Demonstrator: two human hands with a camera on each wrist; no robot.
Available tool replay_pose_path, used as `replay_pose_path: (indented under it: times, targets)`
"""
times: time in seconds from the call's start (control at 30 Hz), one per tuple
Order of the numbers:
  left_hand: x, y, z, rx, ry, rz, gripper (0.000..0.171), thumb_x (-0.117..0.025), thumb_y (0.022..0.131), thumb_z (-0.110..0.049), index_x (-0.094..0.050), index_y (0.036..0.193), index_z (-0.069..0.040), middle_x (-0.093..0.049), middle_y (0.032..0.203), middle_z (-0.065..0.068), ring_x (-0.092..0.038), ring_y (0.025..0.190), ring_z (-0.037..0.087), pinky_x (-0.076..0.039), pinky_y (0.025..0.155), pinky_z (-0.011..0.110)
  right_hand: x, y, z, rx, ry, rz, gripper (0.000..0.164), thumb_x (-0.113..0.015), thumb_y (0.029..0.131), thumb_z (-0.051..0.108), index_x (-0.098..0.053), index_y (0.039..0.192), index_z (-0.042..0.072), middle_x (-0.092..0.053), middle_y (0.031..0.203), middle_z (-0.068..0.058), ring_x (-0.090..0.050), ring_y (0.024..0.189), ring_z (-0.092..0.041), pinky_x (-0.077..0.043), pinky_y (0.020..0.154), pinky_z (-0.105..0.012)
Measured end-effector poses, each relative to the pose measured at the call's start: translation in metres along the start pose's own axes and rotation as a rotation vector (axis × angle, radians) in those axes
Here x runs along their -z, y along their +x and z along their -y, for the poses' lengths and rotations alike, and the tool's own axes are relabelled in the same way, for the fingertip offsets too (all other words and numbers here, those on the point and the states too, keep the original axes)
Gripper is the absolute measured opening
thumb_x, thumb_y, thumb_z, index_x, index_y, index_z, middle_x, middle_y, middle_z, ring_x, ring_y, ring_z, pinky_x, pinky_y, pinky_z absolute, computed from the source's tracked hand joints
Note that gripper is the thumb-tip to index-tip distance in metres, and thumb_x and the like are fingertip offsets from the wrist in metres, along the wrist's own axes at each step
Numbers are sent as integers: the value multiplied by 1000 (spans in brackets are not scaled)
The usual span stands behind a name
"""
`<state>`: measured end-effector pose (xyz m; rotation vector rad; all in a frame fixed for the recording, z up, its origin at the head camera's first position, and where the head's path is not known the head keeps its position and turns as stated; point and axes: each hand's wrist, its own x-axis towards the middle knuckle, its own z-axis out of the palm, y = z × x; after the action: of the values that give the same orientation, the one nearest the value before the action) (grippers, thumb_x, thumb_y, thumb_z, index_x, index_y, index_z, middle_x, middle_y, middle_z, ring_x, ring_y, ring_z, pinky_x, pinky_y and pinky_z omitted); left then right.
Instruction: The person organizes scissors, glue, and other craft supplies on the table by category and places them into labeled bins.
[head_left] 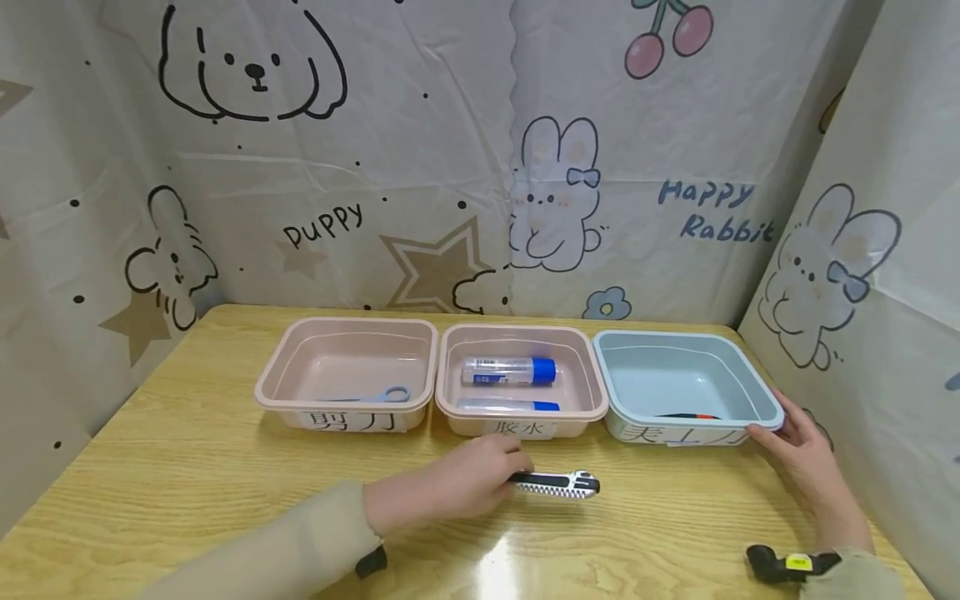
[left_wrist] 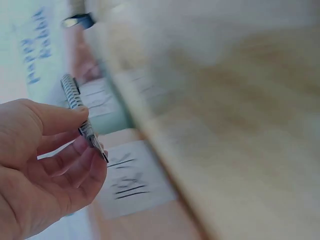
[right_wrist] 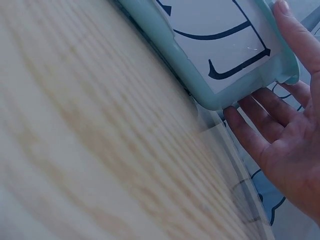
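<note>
My left hand point(head_left: 468, 477) pinches a utility knife point(head_left: 558, 484) with a white and black body, held over the table in front of the middle box. In the left wrist view the thumb and fingers point(left_wrist: 95, 172) close on the lower part of the knife point(left_wrist: 74, 100). At the far right my right hand point(head_left: 806, 458) grips the front right corner of the light blue box point(head_left: 690, 424). The right wrist view has its thumb at the rim and the other fingers point(right_wrist: 245, 132) against the side of the box point(right_wrist: 222, 99). Inside that box lies a red and black item point(head_left: 690, 416), mostly hidden by the front wall.
A pink box point(head_left: 345, 407) on the left contains light blue scissors point(head_left: 393, 394). The middle pink box point(head_left: 521, 415) holds two clear tubes with blue caps, one a glue bottle point(head_left: 510, 371). Labels mark the fronts. Printed cloth point(head_left: 420, 167) hangs behind the wooden table point(head_left: 187, 467).
</note>
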<state>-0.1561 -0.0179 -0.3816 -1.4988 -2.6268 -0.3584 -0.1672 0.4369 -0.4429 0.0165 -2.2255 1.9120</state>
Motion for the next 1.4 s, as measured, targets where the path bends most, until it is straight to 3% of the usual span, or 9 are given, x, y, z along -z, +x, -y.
replay_pose_path:
  times: [0.1,0.27,0.47,0.63,0.87,1.17,1.4]
  targets:
    - [10,11,-1,-13,-5,-27,23,-67,81,-15,-65,104,-12,-60,92,-2,-57,82,9,-47,74,16,-1,0,1,-2,10,5,71,-59,87,5,-23,145,22,-34,140,14,-45,98,12,-41,77,-2]
    - [21,27,-3,-21,-12,-44,23,-64,84,-16,-64,106,-14,-57,91,-3,-53,81,7,-45,72,16,-4,-1,3,23,40,11,70,-58,86,2,-25,145,21,-43,129,18,-47,98,11,-41,77,-3]
    - [24,44,-5,-23,-37,-56,28,-63,84,-13,-63,112,-15,-57,91,-2,-49,78,7,-41,68,14,-4,-2,4,45,94,18,69,-57,86,-2,-25,144,18,-48,118,21,-48,98,9,-43,77,-4]
    - [27,64,-7,-11,-29,-80,25,-64,84,-15,-66,109,-14,-60,95,-2,-52,84,7,-43,72,15,-1,-1,2,33,97,15,69,-57,86,-1,-26,144,19,-46,121,19,-48,99,9,-43,77,-4]
    - [18,97,-11,62,-145,-93,23,-62,86,-18,-67,109,-14,-62,99,-3,-52,83,4,-40,67,11,1,1,-1,0,96,25,71,-57,87,1,-23,145,22,-34,141,13,-46,100,11,-42,78,-4]
    - [3,133,-21,143,-271,-88,26,-60,88,-21,-64,113,-16,-61,101,-6,-52,82,-3,-39,63,5,0,0,-2,19,97,15,70,-58,86,1,-25,145,20,-45,128,18,-49,98,11,-43,76,-5]
    - [-5,165,-22,219,-352,-128,27,-59,88,-23,-63,115,-19,-60,96,-10,-50,78,-5,-38,63,5,0,0,-1,30,133,30,69,-57,86,-1,-26,144,20,-48,120,20,-50,98,9,-44,77,-6]
